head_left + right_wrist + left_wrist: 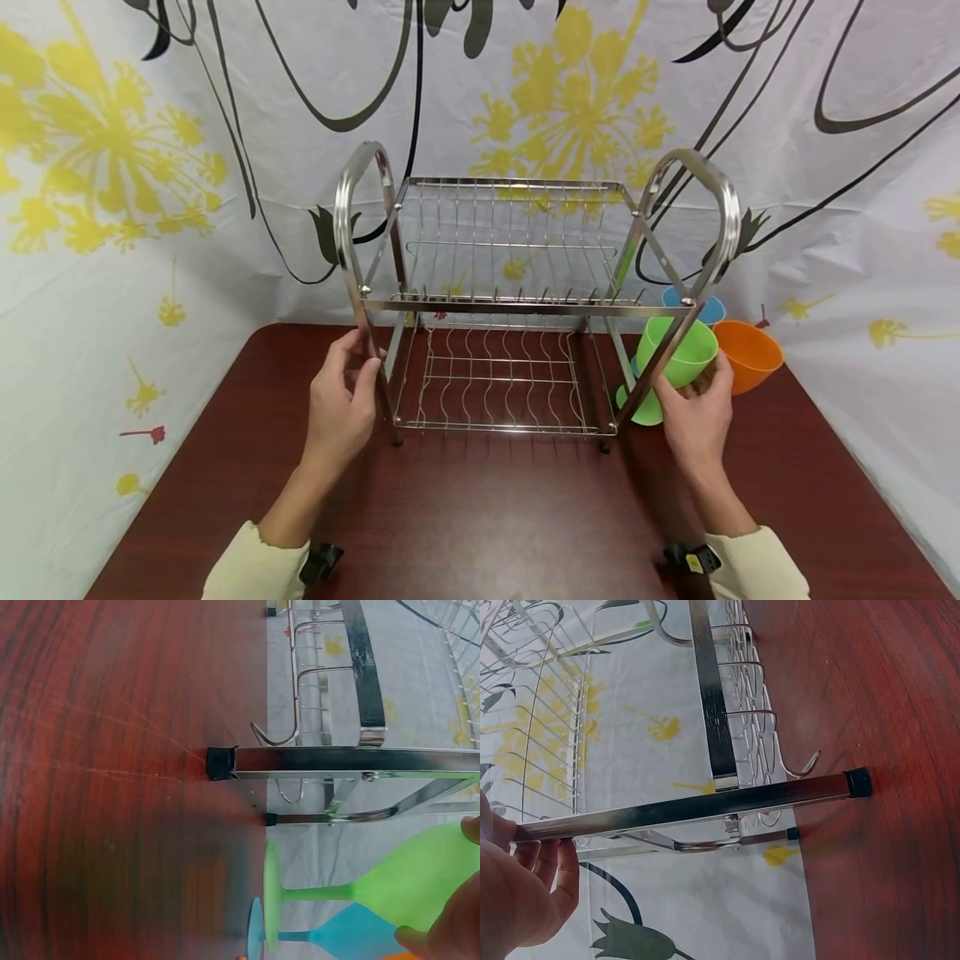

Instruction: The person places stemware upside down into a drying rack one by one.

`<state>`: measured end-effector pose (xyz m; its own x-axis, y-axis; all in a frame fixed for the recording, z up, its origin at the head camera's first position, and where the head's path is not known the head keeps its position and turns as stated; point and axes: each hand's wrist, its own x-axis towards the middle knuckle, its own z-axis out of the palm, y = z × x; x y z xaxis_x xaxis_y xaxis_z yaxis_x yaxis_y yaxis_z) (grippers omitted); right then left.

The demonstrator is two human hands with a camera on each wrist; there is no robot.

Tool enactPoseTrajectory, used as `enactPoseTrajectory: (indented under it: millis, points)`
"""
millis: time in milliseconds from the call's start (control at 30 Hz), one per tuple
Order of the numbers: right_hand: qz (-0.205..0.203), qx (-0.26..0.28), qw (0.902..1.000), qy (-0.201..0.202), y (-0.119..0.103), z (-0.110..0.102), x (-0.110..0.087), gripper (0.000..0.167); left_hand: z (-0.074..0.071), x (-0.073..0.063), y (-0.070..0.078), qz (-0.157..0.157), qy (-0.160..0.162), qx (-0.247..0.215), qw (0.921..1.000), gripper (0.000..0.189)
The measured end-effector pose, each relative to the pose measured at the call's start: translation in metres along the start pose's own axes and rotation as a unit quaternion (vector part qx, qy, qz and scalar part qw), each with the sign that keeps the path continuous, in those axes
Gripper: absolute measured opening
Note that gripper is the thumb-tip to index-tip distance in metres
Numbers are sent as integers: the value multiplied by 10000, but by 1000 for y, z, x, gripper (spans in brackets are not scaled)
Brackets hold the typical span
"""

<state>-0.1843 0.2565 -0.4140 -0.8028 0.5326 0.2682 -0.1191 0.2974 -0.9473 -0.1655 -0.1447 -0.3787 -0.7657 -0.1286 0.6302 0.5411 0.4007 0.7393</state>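
Note:
A two-tier metal dish rack (510, 310) stands on the dark red table. My left hand (341, 408) grips its left front upright, the thumb in front; the left wrist view shows the fingers (566, 877) curled beneath that bar (667, 814). On the other side, my right hand (699, 417) holds the bowl of a green plastic goblet (693, 346), just outside the rack's right upright. In the right wrist view the goblet's round foot (271, 892) is close to the tabletop, and a fingertip (412, 939) lies against its bowl.
An orange goblet (746, 354) stands right of the green one, and a blue goblet (716, 310) behind it. The table (480, 517) extends toward me in front of the rack. A white patterned cloth (262, 125) hangs behind and at both sides.

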Motion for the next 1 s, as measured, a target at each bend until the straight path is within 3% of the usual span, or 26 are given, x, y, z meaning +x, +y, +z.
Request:
enactPoseTrajectory:
  millis: [333, 733, 867, 1000]
  points:
    - [-193, -85, 9998, 4, -6, -7, -4, 83, -1, 0, -3, 77, 26, -56, 10000, 28]
    - [-539, 603, 9967, -2, -9, -19, -11, 84, 1, 1, -4, -11, -39, -108, 9999, 30]
    - [-716, 1181, 9904, 12, -9, -24, -14, 82, 1, 1, -4, -14, -67, -119, 9999, 30]
    - [-981, 1829, 9782, -114, -10, -27, -16, 80, 0, 2, -5, 21, -85, -110, 9999, 29]
